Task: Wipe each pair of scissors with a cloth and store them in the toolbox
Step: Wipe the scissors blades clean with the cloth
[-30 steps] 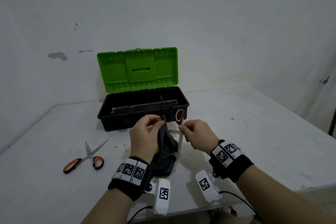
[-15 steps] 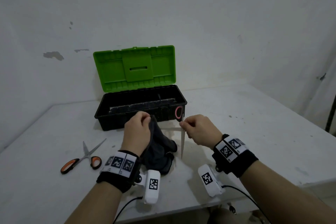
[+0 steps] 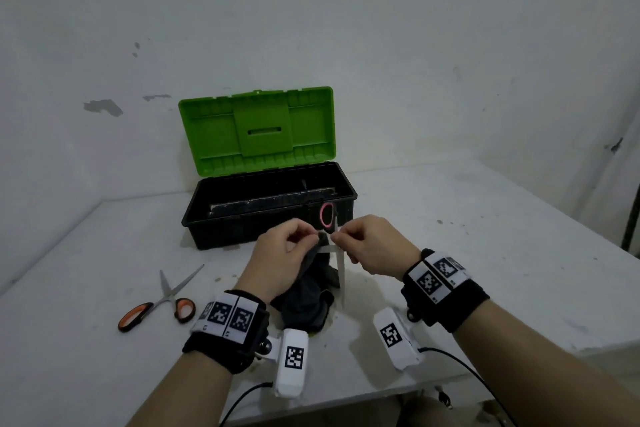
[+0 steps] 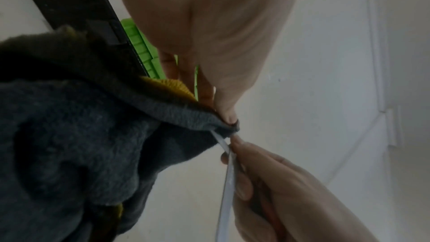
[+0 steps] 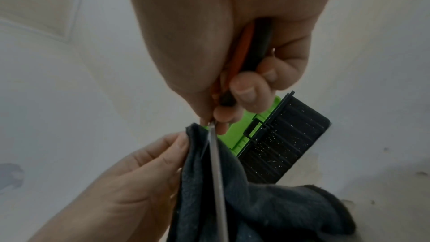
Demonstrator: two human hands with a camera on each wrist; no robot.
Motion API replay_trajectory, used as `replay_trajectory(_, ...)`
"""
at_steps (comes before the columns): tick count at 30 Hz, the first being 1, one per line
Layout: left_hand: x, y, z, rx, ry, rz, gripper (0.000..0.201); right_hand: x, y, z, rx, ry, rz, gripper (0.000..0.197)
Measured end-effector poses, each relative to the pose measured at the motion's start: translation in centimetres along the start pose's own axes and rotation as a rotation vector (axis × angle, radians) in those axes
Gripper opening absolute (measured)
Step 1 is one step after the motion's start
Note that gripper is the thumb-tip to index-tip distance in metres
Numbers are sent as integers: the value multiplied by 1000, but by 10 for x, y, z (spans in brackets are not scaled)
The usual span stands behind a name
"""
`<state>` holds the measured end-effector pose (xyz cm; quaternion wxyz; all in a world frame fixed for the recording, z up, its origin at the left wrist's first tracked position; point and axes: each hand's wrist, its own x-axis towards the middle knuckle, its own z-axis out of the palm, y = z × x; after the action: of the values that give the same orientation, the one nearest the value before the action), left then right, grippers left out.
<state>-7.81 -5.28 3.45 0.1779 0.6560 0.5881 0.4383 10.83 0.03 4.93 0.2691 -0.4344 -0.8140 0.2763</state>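
Observation:
My right hand (image 3: 335,236) grips pink-handled scissors (image 3: 341,274) with the blades spread: one points down, the other sideways to the left. My left hand (image 3: 313,236) pinches a dark grey cloth (image 3: 304,302) around the sideways blade, right next to the right fingertips. In the left wrist view the cloth (image 4: 81,135) is folded over the blade (image 4: 227,181). In the right wrist view the handle sits in the curled right fingers (image 5: 244,91), above the blade (image 5: 217,172). Orange-handled scissors (image 3: 156,302) lie half open on the table to the left. The black toolbox (image 3: 221,232) stands open behind the hands, green lid (image 3: 256,128) upright.
The white table (image 3: 485,253) meets walls at the back and left. Its front edge runs just under my wrists, and its right edge drops off at the far right. Cables hang from the wrist cameras over the front edge.
My left hand drew the cloth out to the left along the blade, then slid it back up against my right fingertips. The orange-handled scissors and the toolbox have not moved.

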Motion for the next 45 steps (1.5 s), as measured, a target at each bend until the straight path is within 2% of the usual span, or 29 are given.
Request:
replay_trajectory(3, -3, -1, 2, -33, -112, -30, 14, -1, -2, -1, -18, -14, -45, 44)
replay_trajectory(8, -6, 4, 5, -80, -194, -19, 21, -1, 0, 1, 47, -27, -34, 37)
replay_trajectory(14, -3, 8, 6, 69, -229, -2, 12, -1, 5, 3, -30, -3, -123, 41)
replay_trajectory(19, -1, 5, -1, 110, -317, 1, 18, -3, 8, 0, -41, -63, -154, 40)
replay_trajectory(21, 0, -1, -8, 160, -309, -37, 11, -3, 10, -4, -47, -51, -146, 40)
replay_trajectory(24, -2, -19, -24, 219, -306, -102, 11, -5, 19, -18, -93, -32, -111, 40)
replay_trajectory(29, -2, -28, -43, -58, -80, -176, 18, -6, 30, -18, -201, -64, -96, 40)
replay_trajectory(32, 3, -27, -37, -5, -41, -195, 11, -7, 24, -10, -210, -109, -125, 39)
replay_trajectory(35, 2, -33, -34, 44, -10, -228, 20, -5, 20, -17, -231, -48, -144, 39)
replay_trajectory(39, 1, -34, -32, 30, 78, -204, 19, -4, 15, -32, -176, 15, -152, 41)
replay_trajectory(45, 3, -6, -7, -86, -66, -133, 11, -2, 7, -8, -154, -45, -168, 43)
